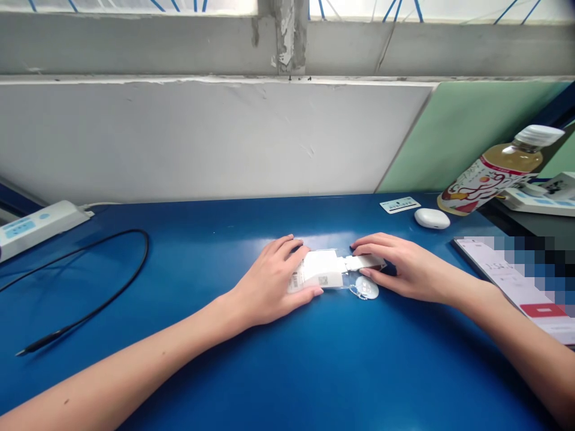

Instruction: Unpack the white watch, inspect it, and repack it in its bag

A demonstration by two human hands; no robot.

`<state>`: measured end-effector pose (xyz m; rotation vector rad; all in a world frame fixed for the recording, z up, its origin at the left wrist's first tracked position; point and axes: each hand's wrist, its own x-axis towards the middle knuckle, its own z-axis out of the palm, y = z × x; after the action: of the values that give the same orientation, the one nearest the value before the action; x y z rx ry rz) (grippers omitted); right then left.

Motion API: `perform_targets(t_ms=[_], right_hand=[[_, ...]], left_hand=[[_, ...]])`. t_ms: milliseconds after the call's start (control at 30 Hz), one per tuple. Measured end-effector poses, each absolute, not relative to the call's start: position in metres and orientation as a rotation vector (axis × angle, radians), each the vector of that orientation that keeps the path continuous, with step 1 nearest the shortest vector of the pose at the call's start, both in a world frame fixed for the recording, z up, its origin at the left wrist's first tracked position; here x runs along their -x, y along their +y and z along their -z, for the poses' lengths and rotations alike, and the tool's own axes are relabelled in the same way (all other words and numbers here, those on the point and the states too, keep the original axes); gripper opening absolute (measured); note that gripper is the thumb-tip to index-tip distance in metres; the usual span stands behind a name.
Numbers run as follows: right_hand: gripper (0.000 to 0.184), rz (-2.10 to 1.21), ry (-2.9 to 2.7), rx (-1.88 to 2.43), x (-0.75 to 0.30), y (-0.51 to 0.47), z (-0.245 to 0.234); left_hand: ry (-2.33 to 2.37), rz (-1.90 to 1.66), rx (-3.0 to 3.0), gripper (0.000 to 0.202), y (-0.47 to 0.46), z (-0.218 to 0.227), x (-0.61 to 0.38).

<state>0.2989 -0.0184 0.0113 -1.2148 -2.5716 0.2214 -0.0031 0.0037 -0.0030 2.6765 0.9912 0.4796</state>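
Note:
A clear card holder [322,269] with a white card inside, marked with a square code, lies flat on the blue table. My left hand [275,276] grips its left end, thumb along the near edge and fingers along the far edge. From the holder's right end runs a short white strap [363,262], pinched by my right hand [399,266] between fingers and thumb; part of the strap is hidden under the fingers. A round, pale tag [367,287] on a small bead chain rests just below the strap, near my right thumb.
On the left are a black cable [130,278] and a white power strip [45,224]. At the back right stand a drink bottle [489,176], a white earbud case [432,218] and a small card [399,205]. A phone [507,275] lies beyond my right forearm.

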Motion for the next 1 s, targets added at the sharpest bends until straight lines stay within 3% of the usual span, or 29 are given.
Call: perform_targets(t_ms=[300,533,700,867,1000], right_hand=[[0.028,0.092,-2.584,1.215,-0.301,-0.013,-0.006],[0.027,-0.1,-2.365,1.39,-0.321,-0.004,-0.01],[0.028,-0.001,-2.062,1.406,-0.329,0.004,-0.009],[0.028,0.077,-1.951,1.381,-0.316,-0.001,-0.01],[0.031,0.067,-2.031,1.307,-0.303,-0.012,-0.014]], left_hand=[[0.996,-0.502,-2.718,0.054,0.003,-0.001,0.0],[1.007,-0.518,-2.717,0.048,0.003,-0.002,0.0],[1.013,-0.499,-2.713,0.056,0.001,0.0,0.001],[1.019,-0.475,-2.592,0.083,0.0,-0.005,0.005],[1.061,-0.575,-2.446,0.078,0.002,-0.008,0.008]])
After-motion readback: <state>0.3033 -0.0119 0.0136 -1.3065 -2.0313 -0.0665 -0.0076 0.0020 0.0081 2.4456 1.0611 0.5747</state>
